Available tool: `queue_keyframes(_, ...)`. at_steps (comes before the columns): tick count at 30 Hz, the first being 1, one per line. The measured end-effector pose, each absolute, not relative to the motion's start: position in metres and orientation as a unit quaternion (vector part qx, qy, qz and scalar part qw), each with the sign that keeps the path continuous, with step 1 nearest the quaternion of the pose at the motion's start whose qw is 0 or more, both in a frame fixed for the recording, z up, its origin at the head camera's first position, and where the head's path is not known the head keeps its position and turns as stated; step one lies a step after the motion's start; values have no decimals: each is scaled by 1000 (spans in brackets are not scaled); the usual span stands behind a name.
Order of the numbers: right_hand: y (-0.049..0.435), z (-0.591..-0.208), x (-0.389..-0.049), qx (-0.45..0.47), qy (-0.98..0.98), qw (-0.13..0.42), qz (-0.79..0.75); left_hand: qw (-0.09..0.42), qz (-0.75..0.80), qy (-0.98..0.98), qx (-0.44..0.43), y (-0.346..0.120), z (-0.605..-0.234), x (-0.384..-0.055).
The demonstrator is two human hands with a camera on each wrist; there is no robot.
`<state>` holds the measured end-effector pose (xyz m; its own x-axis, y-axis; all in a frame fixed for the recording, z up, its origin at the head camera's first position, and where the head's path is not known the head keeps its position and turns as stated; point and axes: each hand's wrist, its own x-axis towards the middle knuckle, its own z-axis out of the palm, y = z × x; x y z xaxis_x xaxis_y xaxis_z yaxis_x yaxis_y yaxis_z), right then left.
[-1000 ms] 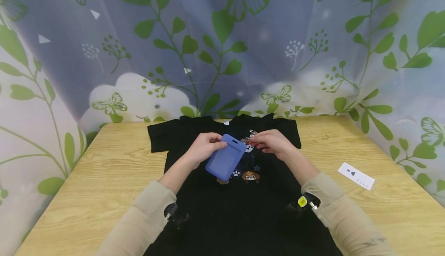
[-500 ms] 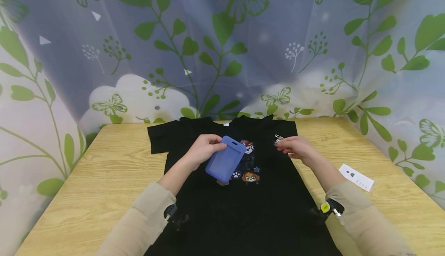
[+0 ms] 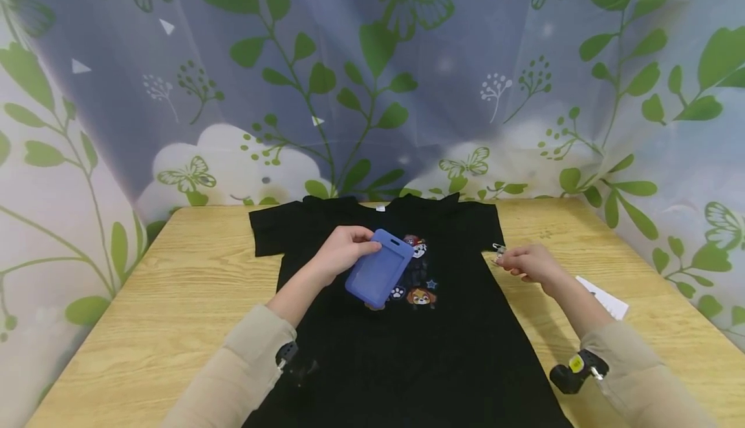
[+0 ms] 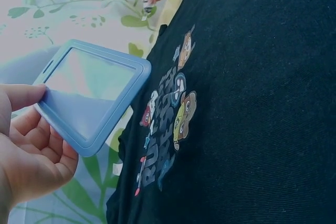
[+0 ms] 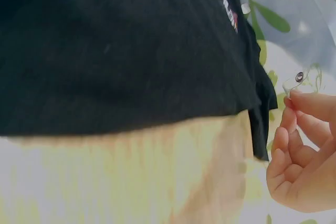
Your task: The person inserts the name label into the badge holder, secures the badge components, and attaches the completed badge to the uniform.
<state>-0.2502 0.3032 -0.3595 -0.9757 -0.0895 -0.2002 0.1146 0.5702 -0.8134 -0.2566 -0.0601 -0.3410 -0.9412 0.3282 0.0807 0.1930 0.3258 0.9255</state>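
In the head view my left hand (image 3: pixel 345 247) holds a blue badge holder (image 3: pixel 381 269) by its slotted top end, thumb on its front. The left wrist view shows the holder's clear window (image 4: pixel 86 93) inside a rounded blue frame, tilted over the shirt. My right hand (image 3: pixel 532 263) pinches a small silvery clip (image 3: pixel 498 251) between thumb and fingertips, near the shirt's right sleeve. A thin loop and a dark ring (image 5: pixel 300 77) show on the clip in the right wrist view. Below both hands, a black T-shirt (image 3: pixel 401 357) with printed cartoon dogs lies spread out.
A wooden table (image 3: pixel 174 311) bears the shirt. On its right side lies a white card (image 3: pixel 608 299), partly covered by the right forearm. A leaf-patterned curtain (image 3: pixel 372 92) hangs behind and along both sides.
My right hand has moved right with the clip, away from the badge holder, to beyond the shirt's right edge. The left hand and badge holder have stayed almost still.
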Motion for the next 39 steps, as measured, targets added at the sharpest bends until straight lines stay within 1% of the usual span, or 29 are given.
queue_keyframes(9,320,-368,-245,5,893,127,-433,65,556,812,164,-58,-340,-256)
queue_keyframes(19,326,-374,-243,-14,920,125,-372,78,556,809,172,-54,-341,-255)
queue_keyframes(23,326,-375,-242,-19,925,120,-359,79,553,812,171,-54,-342,-255)
queue_keyframes(26,327,-373,-241,-24,930,102,-351,79,552,813,170,-54,-342,-255)
queue_keyframes(30,324,-367,-240,-26,931,92,-351,67,546,817,173,-54,-342,-253)
queue_keyframes(39,297,-350,-242,-36,918,107,-381,36,518,835,180,-55,-340,-252)
